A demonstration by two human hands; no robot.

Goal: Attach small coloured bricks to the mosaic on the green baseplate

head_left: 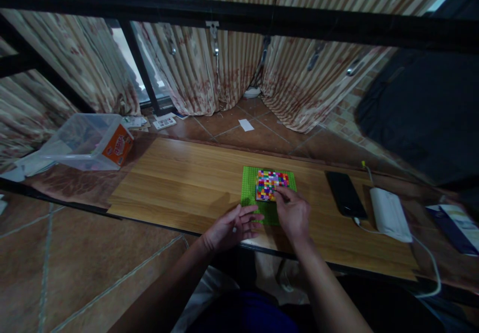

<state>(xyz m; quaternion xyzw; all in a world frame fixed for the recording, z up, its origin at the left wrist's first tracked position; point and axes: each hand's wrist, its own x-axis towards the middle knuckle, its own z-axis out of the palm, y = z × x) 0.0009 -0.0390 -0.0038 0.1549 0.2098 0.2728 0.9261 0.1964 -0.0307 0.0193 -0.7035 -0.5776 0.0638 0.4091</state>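
Note:
A green studded baseplate point(247, 183) lies on the wooden board, and a block of many small multicoloured toy bricks point(266, 183) is built on it. My right hand point(294, 213) is closed in a pinch at the block's near right side. Its fingertips cover whatever is between them. Just left of the baseplate's near edge, my left hand point(234, 228) is turned palm up, fingers apart and slightly curled. A tiny pale piece point(234, 229) shows on its palm, too small to name surely.
To the right lie a black phone point(345, 193) with a white cable and a white power bank point(391, 214). A clear plastic bin point(86, 141) with an orange label stands at the far left. Beyond the wooden board point(175, 173) are a dark metal bar point(239, 16) and striped curtains point(239, 68).

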